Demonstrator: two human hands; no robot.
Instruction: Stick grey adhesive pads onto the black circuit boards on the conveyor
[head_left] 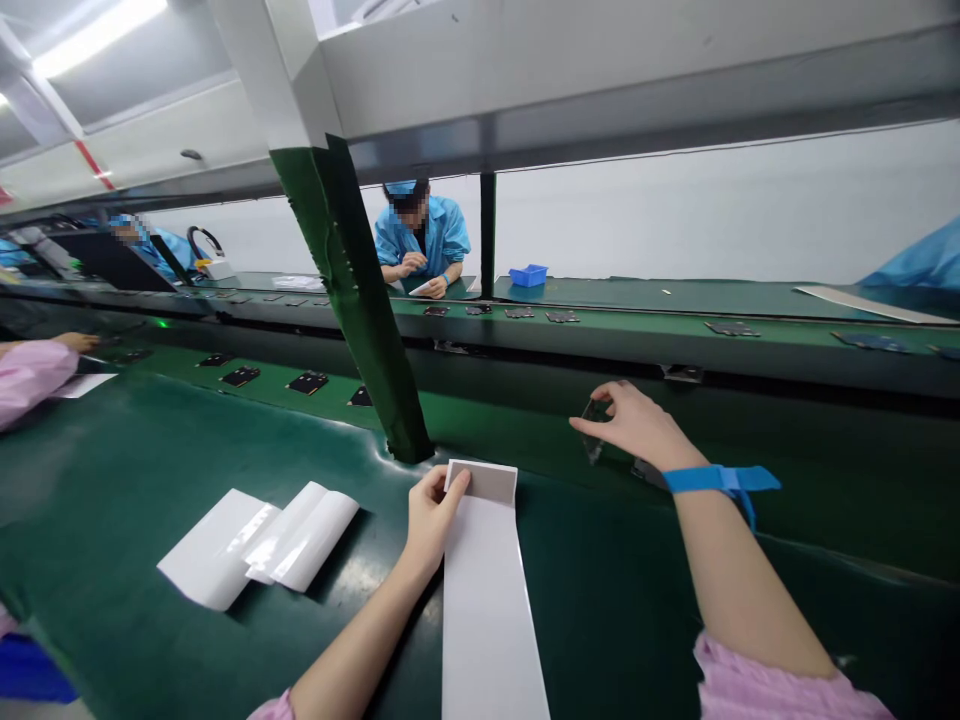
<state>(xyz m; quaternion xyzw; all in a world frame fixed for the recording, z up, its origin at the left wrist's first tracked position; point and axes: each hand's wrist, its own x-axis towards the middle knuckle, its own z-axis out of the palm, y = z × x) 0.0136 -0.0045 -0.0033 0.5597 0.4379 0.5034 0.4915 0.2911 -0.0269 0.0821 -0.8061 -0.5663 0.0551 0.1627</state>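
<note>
Own hands: 2, left hand (429,515) and right hand (634,420). Pink cuffs (772,680): 2. Wrist strap (697,479) on own right arm: 1. White strip (487,600) at left hand: 1. Thin piece (594,440) in right fingers: 1. Glossy sheets (217,555) on mat: can't tell if 1 or several, they overlap. Dark boards (307,383) on near belt, left of near post (352,300): 4 clear, 1 of those part-hidden; farther left too blurred. Far-line boards (562,317) right of near post: 7; left side uncountable. Blue tray (529,275): 1. Co-workers (424,235): at least 4, some only sleeves.
</note>
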